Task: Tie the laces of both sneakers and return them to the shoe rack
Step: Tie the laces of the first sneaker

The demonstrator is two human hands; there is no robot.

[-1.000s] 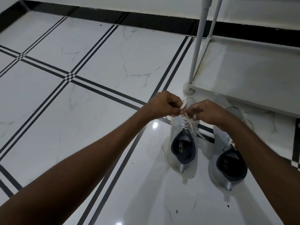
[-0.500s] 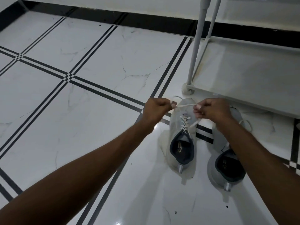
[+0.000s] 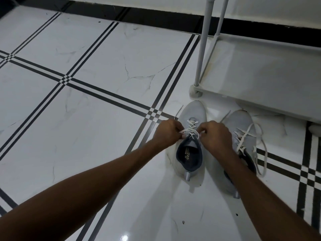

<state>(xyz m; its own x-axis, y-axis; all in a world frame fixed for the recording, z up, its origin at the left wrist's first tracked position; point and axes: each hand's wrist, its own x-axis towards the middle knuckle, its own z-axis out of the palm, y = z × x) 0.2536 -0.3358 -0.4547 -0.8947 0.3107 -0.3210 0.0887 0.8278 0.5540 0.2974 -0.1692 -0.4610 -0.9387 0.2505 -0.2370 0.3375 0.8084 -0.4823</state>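
Two light grey sneakers with dark blue linings stand side by side on the floor, toes pointing away from me. The left sneaker [image 3: 192, 113] has white laces [image 3: 190, 130] pulled across its tongue. My left hand [image 3: 166, 133] pinches one lace end on the shoe's left side, and my right hand [image 3: 215, 134] pinches the other end on its right side. The right sneaker [image 3: 243, 122] lies partly under my right forearm, its white laces [image 3: 257, 145] loose and trailing over its outer side.
A white shoe rack [image 3: 260, 72] stands just beyond the sneakers at the upper right, its corner post [image 3: 202, 49] near the left sneaker's toe. The floor [image 3: 86, 119] is glossy white tile with black stripe lines; a black skirting runs along the far wall.
My hands have dropped from above the toe to the top of the tongue and drawn the lace down tight across it. The camera has come closer.
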